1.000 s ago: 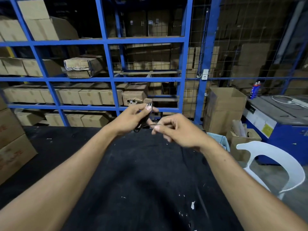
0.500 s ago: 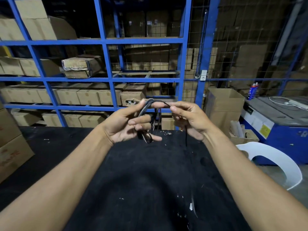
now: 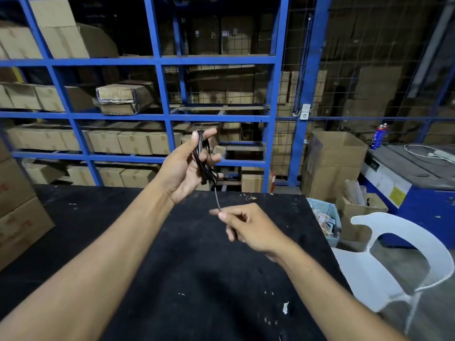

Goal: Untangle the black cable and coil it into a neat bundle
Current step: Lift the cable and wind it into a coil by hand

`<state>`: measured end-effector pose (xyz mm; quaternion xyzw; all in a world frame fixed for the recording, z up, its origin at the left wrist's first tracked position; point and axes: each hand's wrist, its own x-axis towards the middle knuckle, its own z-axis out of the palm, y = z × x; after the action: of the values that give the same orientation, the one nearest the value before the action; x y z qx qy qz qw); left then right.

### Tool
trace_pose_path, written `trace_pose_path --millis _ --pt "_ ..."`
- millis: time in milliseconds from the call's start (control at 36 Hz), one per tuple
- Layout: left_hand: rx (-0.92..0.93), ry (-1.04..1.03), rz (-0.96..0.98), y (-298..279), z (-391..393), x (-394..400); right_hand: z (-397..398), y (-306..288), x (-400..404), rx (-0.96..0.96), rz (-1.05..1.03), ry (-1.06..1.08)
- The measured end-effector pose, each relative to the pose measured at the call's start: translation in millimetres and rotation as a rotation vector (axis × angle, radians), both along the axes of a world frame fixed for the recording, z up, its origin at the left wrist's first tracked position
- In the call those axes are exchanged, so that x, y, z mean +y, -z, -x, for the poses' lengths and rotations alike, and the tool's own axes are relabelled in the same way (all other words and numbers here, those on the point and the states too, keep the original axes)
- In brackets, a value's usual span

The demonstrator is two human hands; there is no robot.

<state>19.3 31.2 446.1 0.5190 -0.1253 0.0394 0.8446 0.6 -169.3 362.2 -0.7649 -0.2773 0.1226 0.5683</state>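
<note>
The black cable (image 3: 204, 163) hangs as several narrow loops from my left hand (image 3: 187, 166), which is raised above the far edge of the black table (image 3: 172, 279) and closed on the loops between thumb and fingers. One thin strand runs down from the loops to my right hand (image 3: 248, 226). That hand is lower and nearer, over the table, pinching the strand between thumb and forefinger. The rest of the strand past the pinch is hidden.
Blue metal racks (image 3: 162, 112) with cardboard boxes stand behind the table. A white plastic chair (image 3: 391, 262) is at the right, with an open carton (image 3: 332, 163), a small bin (image 3: 325, 220) and a blue machine (image 3: 413, 183) beyond. Cartons (image 3: 17, 215) sit at the left.
My right hand has come down and toward me, drawing one strand out below the loops. My left hand has lifted slightly with the looped cable.
</note>
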Motion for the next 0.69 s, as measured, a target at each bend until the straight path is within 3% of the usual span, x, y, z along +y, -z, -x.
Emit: trace_pose_path --millis 83,194,361,500,556,694 --pt "-0.034 -0.137 -0.115 5 -4 3 10 -19 -3 -0.125 0.092 -0.004" --pt "-0.044 -0.164 -0.307 13 -5 7 17 -58 -10 -0.301 0.154 0.012" --pt "0.012 -0.018 -0.491 17 5 5 1 -102 -20 -0.504 0.267 0.072" --pt "0.072 0.228 -0.588 12 20 -5 -21 -126 -28 -0.573 0.199 0.042" --pt "0.124 0.329 -0.594 11 28 -4 -31 -130 -33 -0.561 0.15 0.013" --pt "0.163 0.545 -0.359 10 35 4 -54 -122 -41 -0.48 -0.074 -0.07"
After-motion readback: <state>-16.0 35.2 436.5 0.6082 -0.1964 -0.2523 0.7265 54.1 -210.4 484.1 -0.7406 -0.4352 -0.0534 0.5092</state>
